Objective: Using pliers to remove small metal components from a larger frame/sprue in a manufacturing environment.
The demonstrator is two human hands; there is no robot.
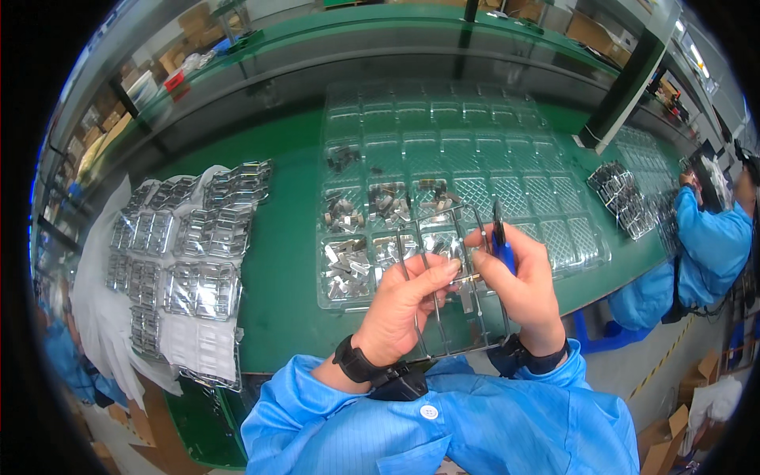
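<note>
My left hand (404,307) grips a dark, shiny sprue frame (459,228) of thin parallel bars, with thumb and fingers closed near its middle. My right hand (524,286) is closed around small pliers (503,250) with blue handles and a dark tip pointing away from me. Its thumb and fingers also meet the frame close to the left thumb. Any small part between the fingertips is too small to make out. Beneath and beyond the hands lies a clear plastic tray (495,163) with many pockets. Several near-left pockets hold loose shiny metallic pieces (346,267).
On the left, stacks of shiny sprue frames (202,290) lie with white wrapping sheets (103,305) on the green table (289,261). More frames (621,199) rest at right, near a co-worker in a blue sleeve (712,236). A dark post (629,87) rises behind the tray.
</note>
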